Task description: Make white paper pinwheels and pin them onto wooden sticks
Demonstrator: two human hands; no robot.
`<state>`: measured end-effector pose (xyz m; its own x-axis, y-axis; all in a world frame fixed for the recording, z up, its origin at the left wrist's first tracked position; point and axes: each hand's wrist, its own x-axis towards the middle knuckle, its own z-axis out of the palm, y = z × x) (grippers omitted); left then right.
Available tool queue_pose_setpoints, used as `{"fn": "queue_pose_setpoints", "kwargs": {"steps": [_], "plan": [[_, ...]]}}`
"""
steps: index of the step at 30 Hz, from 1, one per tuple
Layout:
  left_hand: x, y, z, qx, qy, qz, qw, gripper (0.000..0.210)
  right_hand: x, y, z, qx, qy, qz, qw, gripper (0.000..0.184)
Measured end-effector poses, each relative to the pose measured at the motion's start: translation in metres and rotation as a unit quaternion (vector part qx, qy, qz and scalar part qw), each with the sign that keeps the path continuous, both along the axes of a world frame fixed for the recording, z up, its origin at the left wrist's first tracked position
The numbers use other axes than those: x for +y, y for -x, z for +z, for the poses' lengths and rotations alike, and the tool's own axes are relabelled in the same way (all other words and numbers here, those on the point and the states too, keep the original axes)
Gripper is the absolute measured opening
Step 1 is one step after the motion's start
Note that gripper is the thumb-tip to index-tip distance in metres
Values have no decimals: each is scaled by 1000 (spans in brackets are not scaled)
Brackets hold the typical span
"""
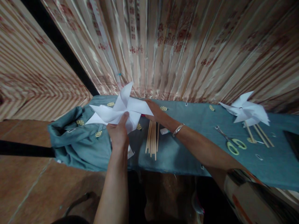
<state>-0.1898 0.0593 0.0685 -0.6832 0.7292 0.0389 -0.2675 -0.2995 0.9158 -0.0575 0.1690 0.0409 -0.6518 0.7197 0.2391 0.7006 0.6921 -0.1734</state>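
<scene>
A white paper pinwheel is raised above the left part of the cloth-covered table. My left hand is closed on it, thumb pressed on the front near the centre and the other fingers underneath. My right hand, with a silver bangle on the wrist, reaches behind the pinwheel's right blade; its fingers are hidden there. Below the hands lies a bundle of thin wooden sticks. A small white tube rests beside the sticks, close to my right wrist. Something red shows partly under the pinwheel.
Green-handled scissors lie on the right side of the blue-green tablecloth. Farther right is another white pinwheel with sticks by it. A dark flat object sits at the right edge. A patterned curtain hangs behind the table.
</scene>
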Motion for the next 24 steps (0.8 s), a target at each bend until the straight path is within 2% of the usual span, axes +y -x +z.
{"fn": "queue_pose_setpoints", "kwargs": {"steps": [4,7,9,12,14,16,17,18,19,21,24], "plan": [[1,0,0,-9,-12,1,1000,26,-4,-1,2,37,19,-21,999,27],[1,0,0,-14,-5,3,1000,26,-3,-8,1,165,68,-86,980,20],[1,0,-1,-17,-2,0,1000,27,-7,-20,0,290,137,-134,938,17],[2,-5,-1,-18,-5,-9,1000,29,-29,-47,-2,462,252,-159,835,12],[3,-11,-1,-16,-8,-20,1000,30,-53,-68,-4,492,281,-168,807,18],[5,-20,-3,-8,-8,-34,999,29,-81,-90,-7,546,357,-177,737,26],[5,-26,-5,-1,-5,-42,999,28,-94,-101,-9,549,383,-185,719,30],[6,-33,-7,8,0,-51,999,26,-107,-112,-12,539,386,-194,723,33],[6,-40,-9,18,6,-62,998,24,-118,-123,-14,511,363,-209,751,35],[6,-56,-13,39,14,-89,995,22,-135,-145,-18,418,270,-252,830,33],[6,-79,-18,56,19,-142,988,21,-152,-171,-25,254,116,-298,913,17]]}}
